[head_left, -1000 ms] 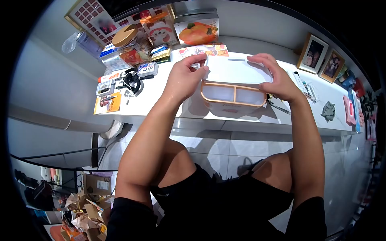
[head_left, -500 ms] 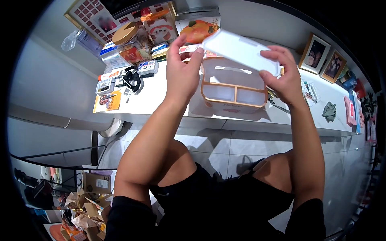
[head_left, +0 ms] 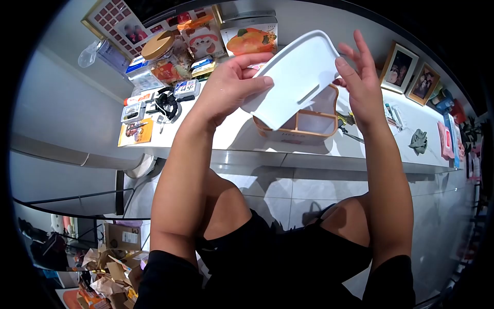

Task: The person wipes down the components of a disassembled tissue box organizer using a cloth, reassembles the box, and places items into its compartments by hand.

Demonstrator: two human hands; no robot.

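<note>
A white lid (head_left: pixel 298 72) hangs tilted above the storage box, its narrow end low and to the left. My left hand (head_left: pixel 234 85) grips the lid's left edge between thumb and fingers. At the lid's right edge is my right hand (head_left: pixel 360 77), with its fingers spread; whether a fingertip touches the edge is hard to tell. The white box with an orange-brown rim (head_left: pixel 316 135) stands on the table below, its top uncovered and two front compartments partly visible. The lid hides much of its rear and left part.
On the white table (head_left: pixel 206 135), a jar (head_left: pixel 167 56), cards and black cables (head_left: pixel 167 103) lie left. A fruit-printed box (head_left: pixel 251 38) stands behind. Picture frames (head_left: pixel 400 67), a grey-green cloth (head_left: pixel 418 141) and a pink pack (head_left: pixel 445 140) are right.
The lid has come off the box top and turned steeply. My left hand, free of it half a second ago, now grips it; my right hand has loosened and spread its fingers.
</note>
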